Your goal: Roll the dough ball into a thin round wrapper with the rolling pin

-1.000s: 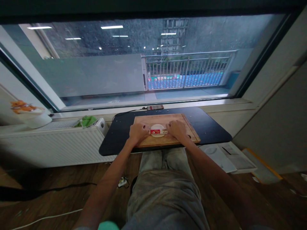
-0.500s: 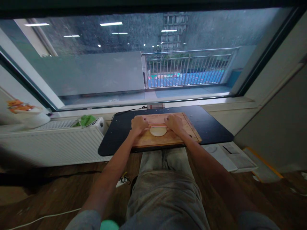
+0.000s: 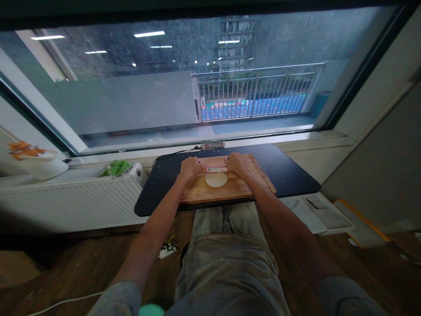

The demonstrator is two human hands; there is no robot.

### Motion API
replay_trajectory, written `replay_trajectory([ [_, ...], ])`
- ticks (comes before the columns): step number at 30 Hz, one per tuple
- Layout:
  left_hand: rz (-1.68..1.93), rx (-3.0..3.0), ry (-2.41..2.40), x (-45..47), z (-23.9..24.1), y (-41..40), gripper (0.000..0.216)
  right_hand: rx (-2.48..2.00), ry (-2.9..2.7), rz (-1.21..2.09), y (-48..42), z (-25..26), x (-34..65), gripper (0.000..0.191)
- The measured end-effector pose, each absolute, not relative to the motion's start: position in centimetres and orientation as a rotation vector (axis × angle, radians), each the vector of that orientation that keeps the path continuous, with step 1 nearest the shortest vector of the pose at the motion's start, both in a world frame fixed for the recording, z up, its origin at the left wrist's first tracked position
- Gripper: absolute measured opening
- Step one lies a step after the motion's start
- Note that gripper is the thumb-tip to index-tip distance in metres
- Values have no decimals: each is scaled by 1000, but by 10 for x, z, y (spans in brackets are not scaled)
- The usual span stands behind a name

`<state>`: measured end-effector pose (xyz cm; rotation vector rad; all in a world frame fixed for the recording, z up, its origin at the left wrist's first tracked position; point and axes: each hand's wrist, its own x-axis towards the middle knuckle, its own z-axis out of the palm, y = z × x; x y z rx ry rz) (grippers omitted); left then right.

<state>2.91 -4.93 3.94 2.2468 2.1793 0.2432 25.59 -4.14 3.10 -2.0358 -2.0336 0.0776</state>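
A rolling pin (image 3: 216, 170) with a red and white label lies crosswise over the far edge of a flat, round piece of pale dough (image 3: 216, 180). My left hand (image 3: 191, 166) is closed around the pin's left end, and my right hand (image 3: 237, 163) is closed around its right end. Both ends of the pin are hidden under my fingers. Beneath the dough is a wooden cutting board (image 3: 197, 194), which sits on a black table (image 3: 289, 173).
Behind the table is a wide window (image 3: 131, 96), with a small blurred box (image 3: 212, 145) at its sill. To the left stands a white radiator (image 3: 82, 202) with a green cloth (image 3: 116, 168) on top. White boxes (image 3: 315, 213) are at the lower right.
The rolling pin has turned, so its label now faces up, and it has moved slightly away from me. More of the dough shows in front of it. Both hands keep their grip.
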Motion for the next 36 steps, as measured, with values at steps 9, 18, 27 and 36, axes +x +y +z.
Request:
replay_trajectory([
  [9, 253, 2455, 2083, 27, 35, -89, 43, -1890, -2173, 76, -64, 24, 263, 43],
  [18, 237, 2423, 2105, 31, 37, -110, 53, -1920, -2265, -50, -100, 38, 258, 45],
  [27, 269, 2374, 2137, 31, 30, -134, 57, -1953, -2260, -40, -119, 43, 258, 49],
  [36, 240, 2323, 2173, 30, 33, -102, 49, -1968, -2167, -64, -94, 31, 247, 47],
])
